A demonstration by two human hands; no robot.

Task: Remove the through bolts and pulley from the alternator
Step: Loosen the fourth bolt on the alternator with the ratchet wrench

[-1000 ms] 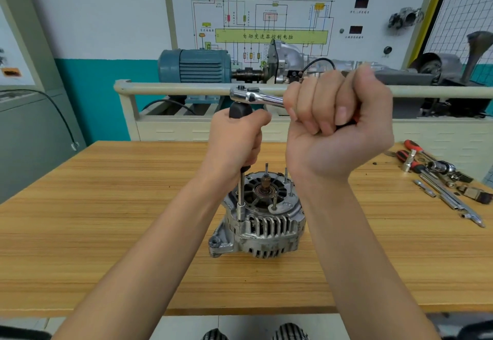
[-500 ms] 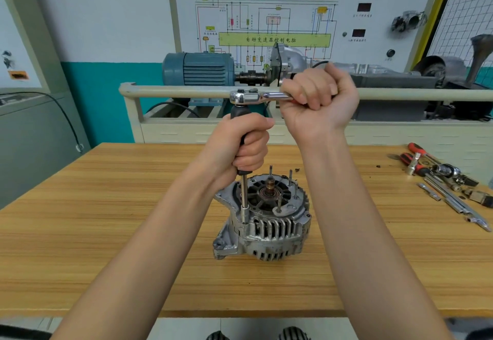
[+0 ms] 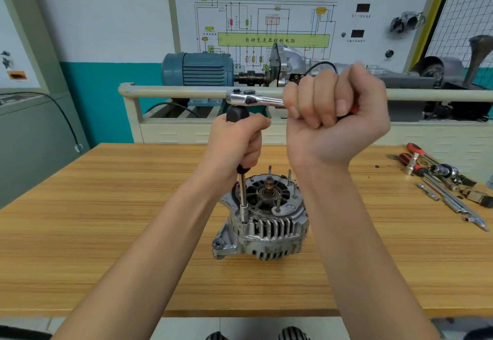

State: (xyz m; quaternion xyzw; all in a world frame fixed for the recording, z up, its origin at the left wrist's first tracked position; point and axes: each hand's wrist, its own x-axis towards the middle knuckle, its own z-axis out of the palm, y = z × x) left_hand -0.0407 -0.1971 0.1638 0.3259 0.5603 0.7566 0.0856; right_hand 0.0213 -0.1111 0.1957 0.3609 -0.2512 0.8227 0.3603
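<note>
The alternator [image 3: 262,222] stood on the wooden workbench [image 3: 106,233], near the front edge and about centre, its open rear face turned upward with several studs and the rotor shaft end sticking up. A long extension bar [image 3: 243,198] ran upright from a socket seated at the left rim of the housing, apparently on a through bolt, though the bolt head itself was hidden. The left hand [image 3: 234,143] was wrapped around the extension's black grip, fingers curled tight, thumb across the front. Atop it sat the chrome head of a ratchet wrench [image 3: 252,99], its handle running off to the right. The right hand [image 3: 336,115] was clenched in a full fist around that handle, palm side toward the camera, a sliver of red grip showing at the little-finger side. Loose tools [image 3: 442,182] lay well apart on the bench's right end: red-handled drivers, sockets, extension bars. A blue electric motor [image 3: 197,70] sat on the training rig behind the bench.
</note>
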